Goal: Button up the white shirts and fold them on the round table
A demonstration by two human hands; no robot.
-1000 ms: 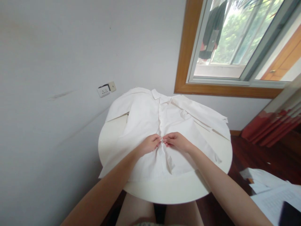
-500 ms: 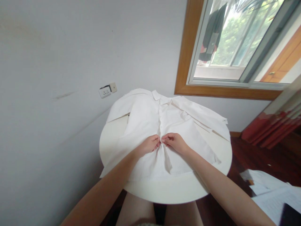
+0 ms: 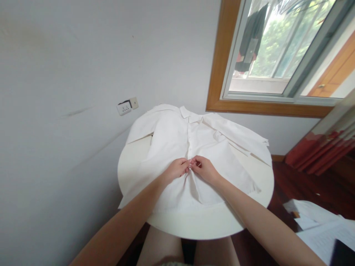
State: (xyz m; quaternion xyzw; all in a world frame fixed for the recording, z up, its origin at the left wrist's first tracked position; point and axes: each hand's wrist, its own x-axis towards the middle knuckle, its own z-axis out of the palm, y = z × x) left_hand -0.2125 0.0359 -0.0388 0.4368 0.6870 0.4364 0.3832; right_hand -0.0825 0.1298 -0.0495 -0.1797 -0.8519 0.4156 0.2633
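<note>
A white long-sleeved shirt (image 3: 172, 133) lies spread front side up on a round white table (image 3: 194, 229), its collar toward the wall and its sleeves out to both sides. My left hand (image 3: 178, 168) pinches the front placket in the lower middle of the shirt. Right against it, my right hand (image 3: 204, 168) grips the same strip of cloth with thumb and fingertips. The fingers of both hands meet, and any button between them is too small to make out. Below the hands the cloth bunches into folds and one front edge turns outward.
A wall with a socket (image 3: 124, 108) stands behind the table. To the right are a wood-framed window (image 3: 215, 88) and a red and cream curtain (image 3: 310, 157). Papers (image 3: 318, 218) and a dark object (image 3: 343, 254) lie at the lower right.
My right hand has shifted slightly and its fingers are curled closer over the placket. My left hand stays almost in place, and the shirt lies as before.
</note>
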